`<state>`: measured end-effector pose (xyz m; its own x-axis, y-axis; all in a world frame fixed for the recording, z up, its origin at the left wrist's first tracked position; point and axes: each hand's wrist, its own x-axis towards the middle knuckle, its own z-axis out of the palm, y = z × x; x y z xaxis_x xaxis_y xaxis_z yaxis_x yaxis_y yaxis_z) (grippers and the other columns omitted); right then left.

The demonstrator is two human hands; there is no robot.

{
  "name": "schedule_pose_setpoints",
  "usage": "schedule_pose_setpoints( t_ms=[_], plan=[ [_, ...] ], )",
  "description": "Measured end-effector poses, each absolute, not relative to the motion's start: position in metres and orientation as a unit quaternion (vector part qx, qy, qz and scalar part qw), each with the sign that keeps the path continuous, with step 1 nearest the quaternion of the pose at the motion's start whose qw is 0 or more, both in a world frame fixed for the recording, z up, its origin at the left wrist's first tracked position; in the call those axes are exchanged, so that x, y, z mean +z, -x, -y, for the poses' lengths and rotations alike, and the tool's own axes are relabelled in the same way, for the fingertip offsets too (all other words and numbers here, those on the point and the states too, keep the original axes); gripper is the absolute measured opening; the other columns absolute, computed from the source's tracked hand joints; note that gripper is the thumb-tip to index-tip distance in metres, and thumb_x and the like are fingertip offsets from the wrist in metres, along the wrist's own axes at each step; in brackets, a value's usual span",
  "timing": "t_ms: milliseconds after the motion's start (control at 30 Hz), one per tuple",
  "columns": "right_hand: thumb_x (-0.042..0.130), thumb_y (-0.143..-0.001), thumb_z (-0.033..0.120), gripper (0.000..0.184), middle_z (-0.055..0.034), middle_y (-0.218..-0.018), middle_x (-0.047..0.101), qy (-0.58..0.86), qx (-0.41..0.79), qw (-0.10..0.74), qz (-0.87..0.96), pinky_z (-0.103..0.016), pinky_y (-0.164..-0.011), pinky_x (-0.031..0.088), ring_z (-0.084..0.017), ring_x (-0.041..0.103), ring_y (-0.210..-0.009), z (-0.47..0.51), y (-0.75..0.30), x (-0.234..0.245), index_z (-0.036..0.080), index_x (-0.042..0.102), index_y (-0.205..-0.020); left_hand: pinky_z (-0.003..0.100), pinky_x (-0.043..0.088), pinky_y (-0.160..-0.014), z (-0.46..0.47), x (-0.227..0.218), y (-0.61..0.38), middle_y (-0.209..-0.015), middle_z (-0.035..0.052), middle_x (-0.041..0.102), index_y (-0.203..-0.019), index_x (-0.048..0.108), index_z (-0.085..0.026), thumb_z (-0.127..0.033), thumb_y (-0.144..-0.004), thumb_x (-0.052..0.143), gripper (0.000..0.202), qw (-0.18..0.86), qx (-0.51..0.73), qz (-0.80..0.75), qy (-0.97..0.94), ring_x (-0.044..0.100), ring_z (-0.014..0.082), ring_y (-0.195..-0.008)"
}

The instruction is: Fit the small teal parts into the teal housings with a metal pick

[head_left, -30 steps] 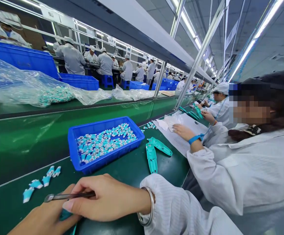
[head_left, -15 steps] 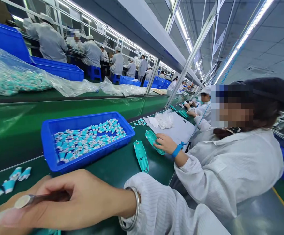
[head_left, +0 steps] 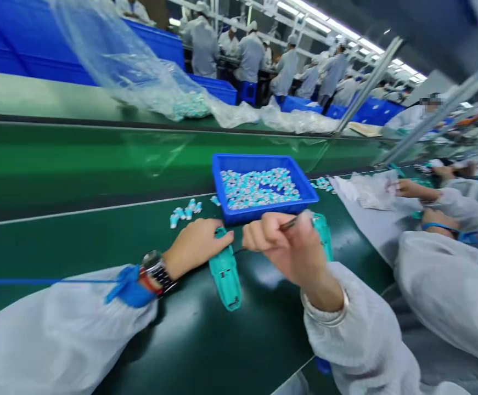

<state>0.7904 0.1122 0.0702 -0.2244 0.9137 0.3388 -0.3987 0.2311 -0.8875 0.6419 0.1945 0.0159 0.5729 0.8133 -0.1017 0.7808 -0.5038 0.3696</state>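
Note:
My left hand (head_left: 195, 244) is closed on the top end of a teal plastic housing (head_left: 225, 274) that lies on the dark green bench. My right hand (head_left: 286, 244) is closed in a pinch on metal tweezers (head_left: 288, 223), whose dark tip points left toward the housing's upper end. Just behind my hands stands a blue tray (head_left: 263, 211) filled with several small teal-and-white parts. A few loose teal-and-white parts (head_left: 185, 211) lie on the bench left of the tray. A second teal housing (head_left: 323, 233) shows partly behind my right hand.
A green conveyor belt (head_left: 99, 159) runs behind the bench. Clear plastic bags (head_left: 148, 82) with parts and blue bins (head_left: 16, 49) sit beyond it. A co-worker's sleeve (head_left: 448, 280) and hands are at the right over a grey sheet (head_left: 366, 219). Other workers stand at the back.
The camera has swung left and down, so the tray and both my hands now sit mid-frame. My left hand is now fully visible, gripping the teal housing; my right hand still holds the tweezers.

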Motion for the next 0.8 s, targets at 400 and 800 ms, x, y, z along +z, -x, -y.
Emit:
schedule_pose_setpoints(
  t_ms=[400,800],
  plan=[
    [0.025,-0.084,0.068,0.058,0.0044,-0.047,0.017,0.26,0.579,0.515,0.576,-0.029,-0.05,0.021,-0.01,0.019,-0.045,-0.1,-0.787,0.086,0.02,0.022,-0.052,0.033,0.044,-0.064,-0.182,0.016,-0.653,-0.086,0.0115,0.068,-0.087,0.067,-0.017,-0.05,-0.087,0.027,0.052,0.137,0.016,-0.479,-0.867,0.064,0.0289,-0.083],
    [0.033,-0.081,0.07,0.06,0.0049,-0.045,0.018,0.266,0.597,0.49,0.577,-0.027,-0.047,0.022,-0.008,0.019,-0.042,-0.101,-0.788,0.088,0.019,0.023,-0.051,0.033,0.043,-0.063,-0.183,0.014,-0.655,-0.079,0.0107,0.067,-0.083,0.068,-0.016,-0.047,-0.086,0.03,0.049,0.126,0.033,-0.437,-0.89,0.064,0.0275,-0.08]
  ],
)
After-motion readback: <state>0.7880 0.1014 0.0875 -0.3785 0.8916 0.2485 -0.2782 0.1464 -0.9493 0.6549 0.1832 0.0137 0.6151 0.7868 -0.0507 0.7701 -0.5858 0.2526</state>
